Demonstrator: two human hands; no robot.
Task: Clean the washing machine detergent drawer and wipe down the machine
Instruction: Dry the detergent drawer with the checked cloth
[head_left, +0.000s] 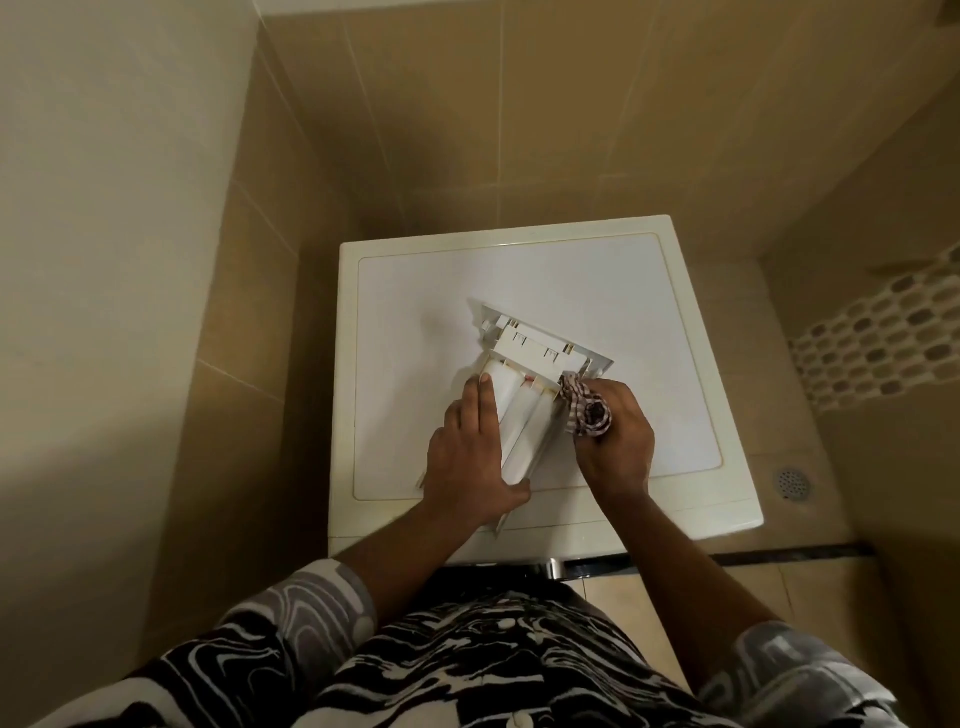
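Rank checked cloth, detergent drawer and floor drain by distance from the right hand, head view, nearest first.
1. checked cloth: bunched in the right hand itself.
2. detergent drawer: just left of that hand, lying on the washing machine top.
3. floor drain: off to the right, down on the floor past the machine's edge.

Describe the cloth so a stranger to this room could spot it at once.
Find the white washing machine in the tiled corner; on its top lies the removed detergent drawer, held by the left hand. The cloth is bunched in the right hand against the drawer's right side. It is the only checked, brown-and-white fabric there, amid plain white plastic.
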